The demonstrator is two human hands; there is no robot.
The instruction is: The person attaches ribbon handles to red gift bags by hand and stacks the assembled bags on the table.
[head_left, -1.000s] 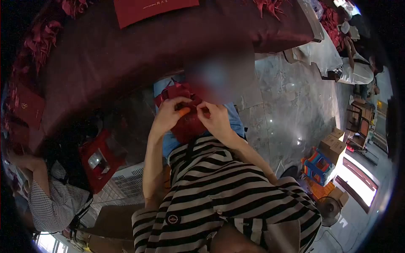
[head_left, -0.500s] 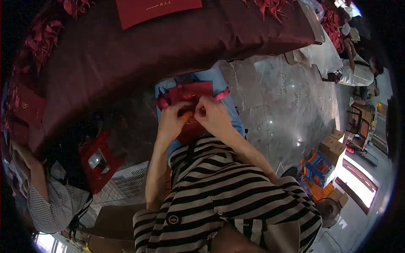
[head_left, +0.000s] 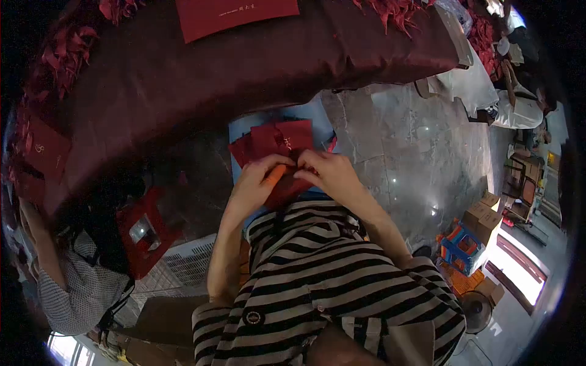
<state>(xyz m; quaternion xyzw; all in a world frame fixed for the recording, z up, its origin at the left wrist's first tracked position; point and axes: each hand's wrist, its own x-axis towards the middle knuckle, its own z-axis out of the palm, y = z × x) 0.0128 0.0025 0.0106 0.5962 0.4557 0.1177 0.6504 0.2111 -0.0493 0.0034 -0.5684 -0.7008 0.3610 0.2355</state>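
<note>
On my lap, over blue cloth (head_left: 312, 110), lies a red gift bag or folder (head_left: 293, 135) with light lettering and a dark cord or ribbon across its top. A bit of pink-red ribbon (head_left: 332, 144) shows at its right side. My left hand (head_left: 257, 181) is bent over the red piece, fingertips pinched together, with an orange cover on the thumb. Facing it, my right hand (head_left: 334, 175) is curled with thumb and fingers pinched. The fingertips of both hands nearly meet; the small thing between them is hidden.
A table with dark red cloth (head_left: 244, 79) curves ahead, bearing a red printed bag (head_left: 238, 18) and bunches of red ribbon (head_left: 67, 58). Another person's arm (head_left: 43, 238) is at left, near a white crate (head_left: 189, 262). Cardboard boxes (head_left: 482, 213) and a blue-orange crate (head_left: 461, 247) stand at right.
Both hands have shifted down toward my body and the right one has turned flatter. More of the red piece's top shows, and the side ribbons are less visible.
</note>
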